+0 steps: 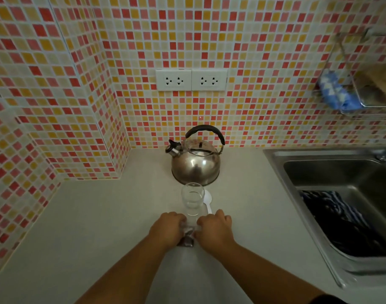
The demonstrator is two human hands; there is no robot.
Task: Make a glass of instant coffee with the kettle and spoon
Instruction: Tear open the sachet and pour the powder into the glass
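A steel kettle (196, 164) with a black handle stands at the back of the white counter (95, 227). In front of it is an empty clear glass (192, 198), upright. A white plastic spoon (208, 201) lies just right of the glass, partly hidden behind it. Just in front of the glass, my left hand (167, 228) and my right hand (215, 229) both pinch a small clear packet of dark coffee (187, 236) between them. Most of the packet is covered by my fingers.
A steel sink (332, 172) takes up the right side, with a dark striped cloth (339, 220) in it. A wire rack (363, 84) with a blue item hangs on the tiled wall above. Two double sockets (191, 80) sit above the kettle.
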